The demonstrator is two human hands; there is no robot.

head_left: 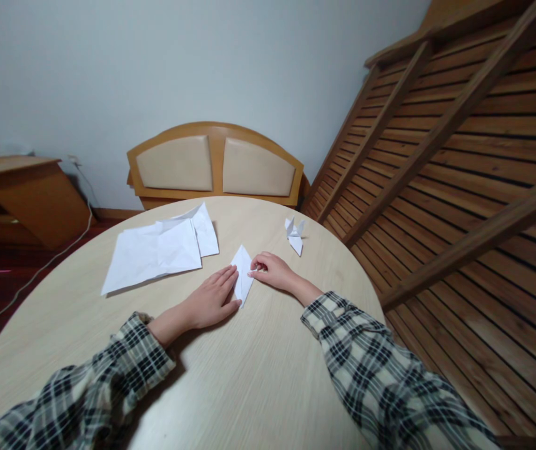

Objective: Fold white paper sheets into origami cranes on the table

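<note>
A small white sheet of paper folded into a narrow diamond (243, 275) lies on the round table, with a crease down its middle. My left hand (212, 296) rests flat with fingers stretched, their tips on the diamond's left edge. At its right edge, the fingers of my right hand (270, 272) are curled into a pinch on the paper's side corner. Beyond my right hand stands a small folded white paper figure (295, 235) with pointed tips. Several larger white sheets (155, 253), creased and overlapping, lie to the left beyond my left hand.
The pale round table (230, 375) fills the foreground. Behind it is a wooden headboard (216, 159) with two cream panels. A slatted wooden frame (450, 144) leans along the right side. At the left are a wooden desk (34, 200) and a white cable (38, 272) on the floor.
</note>
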